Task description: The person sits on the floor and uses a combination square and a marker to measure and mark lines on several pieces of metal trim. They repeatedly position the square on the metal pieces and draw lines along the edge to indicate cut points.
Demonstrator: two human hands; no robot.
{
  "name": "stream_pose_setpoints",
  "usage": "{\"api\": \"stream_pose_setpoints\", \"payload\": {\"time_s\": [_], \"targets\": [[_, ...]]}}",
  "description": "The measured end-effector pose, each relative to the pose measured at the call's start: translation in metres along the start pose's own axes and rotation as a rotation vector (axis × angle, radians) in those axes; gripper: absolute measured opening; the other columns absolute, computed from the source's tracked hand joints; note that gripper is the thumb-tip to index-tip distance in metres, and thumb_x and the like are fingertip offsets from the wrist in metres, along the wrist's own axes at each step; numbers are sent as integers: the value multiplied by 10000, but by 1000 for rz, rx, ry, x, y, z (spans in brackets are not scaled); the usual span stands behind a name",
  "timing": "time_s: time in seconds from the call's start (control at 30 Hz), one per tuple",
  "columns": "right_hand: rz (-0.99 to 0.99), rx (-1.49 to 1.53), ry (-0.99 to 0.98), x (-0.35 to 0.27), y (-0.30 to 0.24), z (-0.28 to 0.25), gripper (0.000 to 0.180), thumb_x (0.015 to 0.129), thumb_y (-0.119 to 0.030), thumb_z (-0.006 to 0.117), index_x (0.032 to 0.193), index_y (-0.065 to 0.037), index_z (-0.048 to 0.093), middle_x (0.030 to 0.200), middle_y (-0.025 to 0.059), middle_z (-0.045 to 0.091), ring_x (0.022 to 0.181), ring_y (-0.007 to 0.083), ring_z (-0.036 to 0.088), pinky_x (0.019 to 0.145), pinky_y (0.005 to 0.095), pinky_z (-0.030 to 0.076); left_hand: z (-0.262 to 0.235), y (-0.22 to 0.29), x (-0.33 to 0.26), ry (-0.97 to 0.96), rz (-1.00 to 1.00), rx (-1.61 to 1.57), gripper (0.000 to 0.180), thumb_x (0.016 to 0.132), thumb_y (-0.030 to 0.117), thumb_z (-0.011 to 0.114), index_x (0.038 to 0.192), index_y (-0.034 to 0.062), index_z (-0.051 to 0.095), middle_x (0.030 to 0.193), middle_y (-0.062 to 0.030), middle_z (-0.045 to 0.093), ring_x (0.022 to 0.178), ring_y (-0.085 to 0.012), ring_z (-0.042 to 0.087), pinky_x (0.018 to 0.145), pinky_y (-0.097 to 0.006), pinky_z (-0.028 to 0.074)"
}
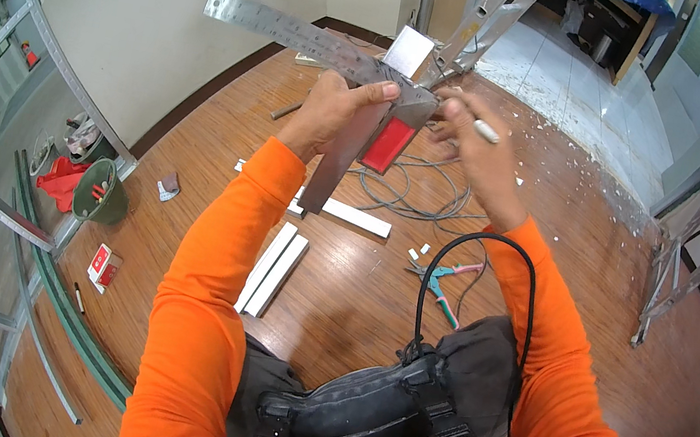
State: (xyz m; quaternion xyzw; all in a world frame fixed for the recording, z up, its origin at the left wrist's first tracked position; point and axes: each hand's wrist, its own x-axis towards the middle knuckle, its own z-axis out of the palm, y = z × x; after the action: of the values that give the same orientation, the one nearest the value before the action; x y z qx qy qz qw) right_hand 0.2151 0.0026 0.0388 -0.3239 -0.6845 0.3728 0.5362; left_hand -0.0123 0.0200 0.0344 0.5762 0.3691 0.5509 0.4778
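Two hands meet over a metal square ruler, held up in front of the person's chest, above a wooden floor. The ruler's long blade runs out to the left of the left hand, its engraved marks too small to read; its shorter, darker arm hangs down beneath that hand. Behind the thumb sits a red block, partly covered by the ruler, and whether it belongs to the ruler's corner cannot be told. The left hand is closed around the corner, thumb laid flat on the blade, fingers wrapped behind and out of sight. The right hand comes in from the right with its fingers bunched, pinching a pen with a white barrel whose tip is hidden against the ruler's corner. Just beyond both hands a small pale square plate and the foot of an aluminium ladder blend together, so their contact is unclear. Both forearms wear orange sleeves, elbows spread wide.

Below the hands lie white trunking strips, grey cable coils and green-handled pliers. Far left of the left hand stands a green bucket.
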Motion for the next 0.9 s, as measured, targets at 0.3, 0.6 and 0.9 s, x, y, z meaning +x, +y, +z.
{"api": "stream_pose_setpoints", "payload": {"time_s": [0.3, 0.6, 0.9], "targets": [[184, 127, -35, -6, 12, 14, 283, 987, -273, 608, 1119, -23, 622, 779, 51, 627, 561, 100, 600, 471, 236, 487, 4, 10, -11, -229, -44, -222, 642, 785, 225, 835, 1280, -49, 533, 1167, -142, 617, 1085, -225, 600, 978, -368, 471], [193, 155, -38, -11, -1, 18, 244, 984, -234, 603, 1089, -14, 621, 741, 45, 616, 537, 92, 586, 430, 225, 462, -5, -8, -6, -81, -1, -66, 626, 740, 192, 873, 1232, -52, 574, 1136, -138, 635, 1051, -221, 605, 944, -349, 485], [162, 185, 16, -14, -3, 23, 203, 968, -200, 622, 1048, -14, 627, 702, 30, 598, 519, 74, 564, 414, 220, 450, 11, -20, -5, -52, 60, -139, 605, 853, 368, 783, 1226, -56, 567, 1149, -155, 618, 1040, -214, 606, 923, -323, 495]]}}
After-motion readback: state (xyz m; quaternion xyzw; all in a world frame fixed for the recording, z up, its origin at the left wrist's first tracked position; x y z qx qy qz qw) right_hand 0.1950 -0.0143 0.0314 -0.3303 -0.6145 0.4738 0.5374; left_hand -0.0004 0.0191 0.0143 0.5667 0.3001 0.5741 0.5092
